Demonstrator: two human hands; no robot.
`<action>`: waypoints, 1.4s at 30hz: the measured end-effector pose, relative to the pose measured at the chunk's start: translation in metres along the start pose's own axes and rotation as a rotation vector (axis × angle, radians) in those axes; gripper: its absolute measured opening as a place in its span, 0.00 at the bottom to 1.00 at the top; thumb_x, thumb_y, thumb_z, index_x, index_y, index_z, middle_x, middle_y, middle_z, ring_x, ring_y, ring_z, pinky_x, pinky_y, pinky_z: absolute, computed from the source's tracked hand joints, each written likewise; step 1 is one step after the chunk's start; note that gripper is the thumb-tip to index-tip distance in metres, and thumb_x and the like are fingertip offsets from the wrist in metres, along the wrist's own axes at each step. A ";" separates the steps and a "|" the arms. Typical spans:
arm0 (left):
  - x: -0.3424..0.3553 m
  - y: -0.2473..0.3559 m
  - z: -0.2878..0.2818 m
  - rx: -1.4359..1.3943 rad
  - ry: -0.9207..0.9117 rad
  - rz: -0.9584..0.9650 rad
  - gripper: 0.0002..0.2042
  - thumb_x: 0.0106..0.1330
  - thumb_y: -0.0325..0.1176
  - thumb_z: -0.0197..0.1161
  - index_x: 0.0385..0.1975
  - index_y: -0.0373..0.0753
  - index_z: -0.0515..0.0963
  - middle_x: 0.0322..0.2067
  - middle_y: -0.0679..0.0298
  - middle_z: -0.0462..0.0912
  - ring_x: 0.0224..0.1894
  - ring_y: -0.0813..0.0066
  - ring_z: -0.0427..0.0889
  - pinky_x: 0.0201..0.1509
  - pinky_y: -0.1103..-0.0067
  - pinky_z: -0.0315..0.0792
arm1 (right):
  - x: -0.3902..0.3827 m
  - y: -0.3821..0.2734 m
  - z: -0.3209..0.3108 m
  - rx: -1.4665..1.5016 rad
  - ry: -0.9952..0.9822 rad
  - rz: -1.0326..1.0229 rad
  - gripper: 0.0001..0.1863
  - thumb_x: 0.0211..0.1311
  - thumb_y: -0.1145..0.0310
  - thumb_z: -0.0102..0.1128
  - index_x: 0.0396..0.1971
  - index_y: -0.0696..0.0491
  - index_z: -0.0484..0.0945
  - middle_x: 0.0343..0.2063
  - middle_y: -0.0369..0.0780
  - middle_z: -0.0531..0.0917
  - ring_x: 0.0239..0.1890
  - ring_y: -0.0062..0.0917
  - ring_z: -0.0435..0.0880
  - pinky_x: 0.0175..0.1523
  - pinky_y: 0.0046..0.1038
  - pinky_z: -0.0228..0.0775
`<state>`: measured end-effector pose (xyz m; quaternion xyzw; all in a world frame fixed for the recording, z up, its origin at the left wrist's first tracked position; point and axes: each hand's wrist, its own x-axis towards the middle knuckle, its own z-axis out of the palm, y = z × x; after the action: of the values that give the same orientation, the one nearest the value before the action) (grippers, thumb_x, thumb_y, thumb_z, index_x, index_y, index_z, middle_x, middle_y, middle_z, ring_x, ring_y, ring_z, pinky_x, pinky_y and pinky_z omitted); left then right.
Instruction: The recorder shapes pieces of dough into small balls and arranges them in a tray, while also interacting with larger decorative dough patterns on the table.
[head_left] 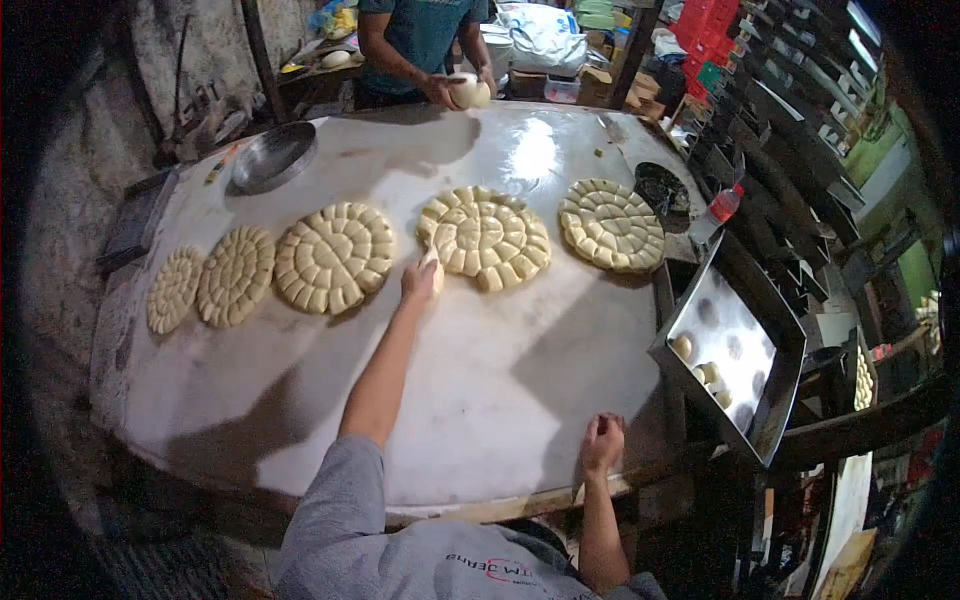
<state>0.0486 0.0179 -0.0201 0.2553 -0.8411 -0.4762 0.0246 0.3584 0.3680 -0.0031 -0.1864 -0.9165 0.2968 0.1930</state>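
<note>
A row of round, pale dough slabs, each cut into many wedge-like pieces, lies across the white table (480, 400). My left hand (418, 280) reaches to the lower left edge of one dough round (485, 235), its fingers closed on a piece of dough (433, 268). Left of it are three more: a large round (336, 257), another round (236, 275) and the leftmost round (176, 290). One further round (612, 225) lies at the right. My right hand (603, 443) hovers by the near right table edge with curled fingers; what they hold, if anything, is hidden.
Across the table a co-worker's hands (460, 90) hold a dough ball (468, 92). A round metal pan (273, 158) sits far left. At right, a tilted metal tray (735, 318) carries several small dough balls, near a dark round pan (661, 190) and a red-capped bottle (726, 203).
</note>
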 end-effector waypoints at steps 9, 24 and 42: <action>-0.311 -0.084 -0.059 -0.441 -0.665 0.277 0.06 0.61 0.31 0.57 0.35 0.38 0.75 0.32 0.68 0.75 0.32 0.79 0.73 0.32 0.83 0.69 | -0.087 -0.098 0.037 0.793 -0.375 -0.277 0.19 0.51 0.74 0.58 0.46 0.56 0.72 0.37 0.42 0.80 0.34 0.31 0.78 0.42 0.30 0.69; -0.327 -0.080 -0.170 -0.802 -0.508 -0.032 0.11 0.61 0.36 0.54 0.39 0.39 0.72 0.34 0.63 0.76 0.40 0.73 0.74 0.44 0.76 0.71 | -0.142 -0.176 0.064 1.062 -0.637 -0.261 0.23 0.58 0.70 0.58 0.54 0.55 0.66 0.46 0.43 0.73 0.34 0.21 0.76 0.38 0.22 0.70; -0.187 -0.144 -0.184 0.347 0.058 0.632 0.12 0.50 0.42 0.65 0.23 0.40 0.75 0.31 0.61 0.76 0.37 0.63 0.73 0.41 0.67 0.65 | -0.046 -0.125 0.075 -0.074 -0.082 -0.248 0.08 0.52 0.68 0.55 0.29 0.55 0.71 0.31 0.45 0.73 0.39 0.42 0.68 0.45 0.41 0.59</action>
<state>0.3218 -0.1021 0.0006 -0.0034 -0.9457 -0.2878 0.1507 0.3345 0.2171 0.0069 -0.0664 -0.9499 0.2442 0.1835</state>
